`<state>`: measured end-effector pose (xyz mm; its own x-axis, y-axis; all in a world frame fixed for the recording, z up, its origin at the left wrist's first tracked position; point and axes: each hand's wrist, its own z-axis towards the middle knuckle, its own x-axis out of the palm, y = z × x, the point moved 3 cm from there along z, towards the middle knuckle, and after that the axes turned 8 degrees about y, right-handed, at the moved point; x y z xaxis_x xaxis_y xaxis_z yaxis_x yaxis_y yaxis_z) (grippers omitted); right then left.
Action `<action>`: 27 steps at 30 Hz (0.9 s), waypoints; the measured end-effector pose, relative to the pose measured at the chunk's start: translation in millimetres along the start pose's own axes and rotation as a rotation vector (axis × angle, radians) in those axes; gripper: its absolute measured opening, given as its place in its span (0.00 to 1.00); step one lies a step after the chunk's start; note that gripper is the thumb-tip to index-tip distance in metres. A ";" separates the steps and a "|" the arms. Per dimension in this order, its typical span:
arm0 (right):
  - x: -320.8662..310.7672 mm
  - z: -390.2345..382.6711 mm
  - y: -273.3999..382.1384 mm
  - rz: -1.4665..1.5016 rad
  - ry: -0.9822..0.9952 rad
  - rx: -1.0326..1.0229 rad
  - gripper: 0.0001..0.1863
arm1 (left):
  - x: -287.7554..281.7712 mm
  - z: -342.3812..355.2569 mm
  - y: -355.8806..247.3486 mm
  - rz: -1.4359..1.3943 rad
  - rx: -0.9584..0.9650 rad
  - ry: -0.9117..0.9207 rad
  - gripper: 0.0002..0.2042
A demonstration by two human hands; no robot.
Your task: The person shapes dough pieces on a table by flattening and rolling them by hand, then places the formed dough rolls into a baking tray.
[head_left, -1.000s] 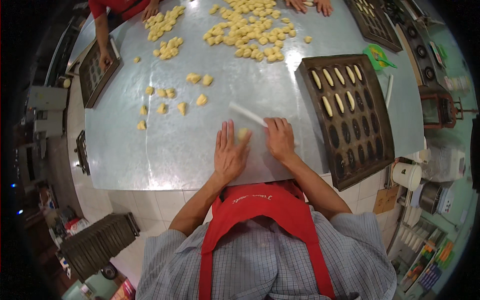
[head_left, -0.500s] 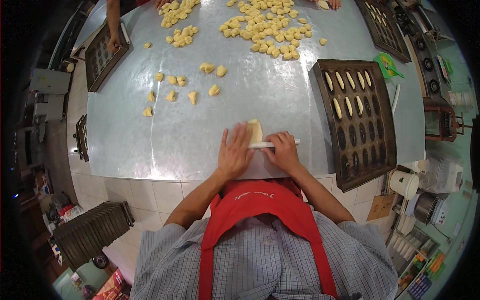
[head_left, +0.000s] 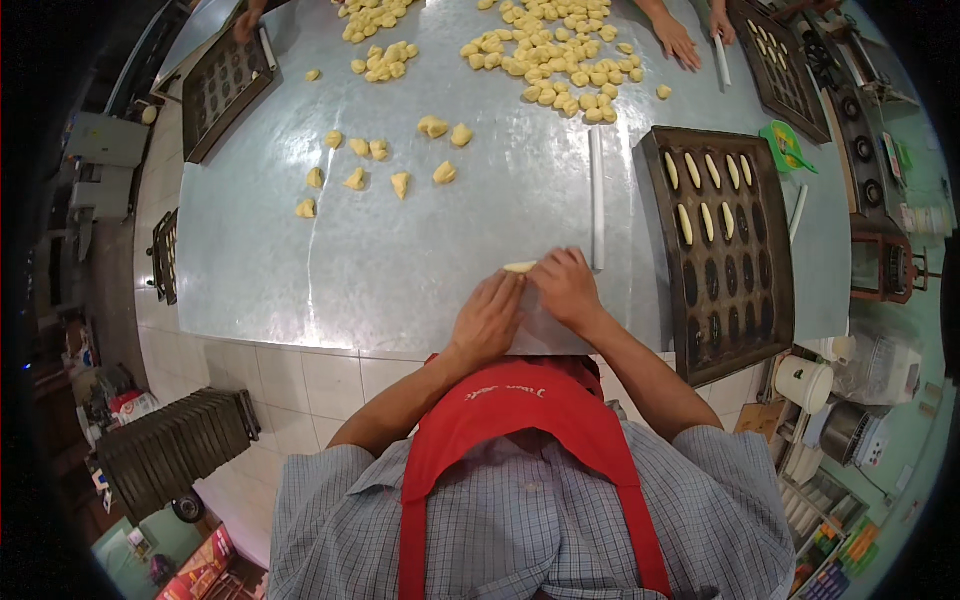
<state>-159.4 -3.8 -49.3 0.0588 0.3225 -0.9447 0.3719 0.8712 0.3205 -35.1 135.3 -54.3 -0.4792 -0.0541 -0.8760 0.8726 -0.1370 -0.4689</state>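
Observation:
My left hand [head_left: 489, 316] and my right hand [head_left: 566, 290] meet at the near side of the metal table [head_left: 420, 260]. Their fingertips close on a small pale roll of dough [head_left: 519, 267], partly hidden by the fingers. Just right of my right hand, a white rolling pin [head_left: 598, 195] lies lengthwise, pointing away from me. Farther right stands a dark moulded baking tray [head_left: 660, 255] with slender dough rolls [head_left: 712, 171] in its far hollows. Ahead to the left, several yellow dough pieces [head_left: 400, 184] are scattered on the table.
Heaps of dough balls [head_left: 550, 60] cover the far table. A co-worker's hand [head_left: 678, 42] rests at the far right near another tray [head_left: 780, 70]; a second tray [head_left: 225, 95] sits far left with a hand beside it. A green bowl [head_left: 785, 145] stands beyond my tray.
The rolling pin has left my right hand and now lies on the table to its right. The flat dough sheet is now a narrow roll between my fingers. A co-worker's hands at far right have shifted.

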 end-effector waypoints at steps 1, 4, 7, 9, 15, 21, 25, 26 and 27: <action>-6.2 22.9 0.2 -0.007 0.351 0.170 0.18 | -5.2 2.5 -0.3 -0.029 0.008 -0.010 0.23; 12.4 83.7 -8.4 0.323 0.201 0.299 0.26 | -7.3 7.2 30.7 -0.165 -0.125 -0.141 0.16; 30.1 55.4 32.1 0.173 -0.244 0.110 0.36 | -41.4 4.0 91.9 -0.139 -0.397 -0.124 0.19; 42.7 4.5 62.4 0.158 -0.133 0.119 0.41 | -62.6 -13.3 151.6 -0.063 -0.499 -0.270 0.18; 21.7 76.3 34.6 -0.032 -0.143 0.170 0.46 | -112.1 36.8 230.0 -0.072 -0.454 -0.379 0.16; 23.6 55.7 37.1 0.247 -0.246 0.114 0.35 | -105.1 52.3 220.9 -0.321 -0.574 -0.074 0.11; -7.7 6.9 19.9 0.312 -0.235 0.045 0.27 | -101.8 36.8 204.6 -0.015 -0.348 -0.221 0.12; -0.5 -3.9 11.7 0.304 -0.246 0.071 0.27 | -96.4 40.7 192.4 -0.086 -0.415 -0.151 0.11; 18.2 -13.7 1.8 0.280 -0.230 0.067 0.23 | -95.6 45.9 176.2 -0.096 -0.384 -0.138 0.11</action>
<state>-170.3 8.7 -65.0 0.3708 0.4466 -0.8143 0.3711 0.7325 0.5707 160.1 70.9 -47.9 -0.5453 -0.1943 -0.8154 0.7829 0.2297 -0.5783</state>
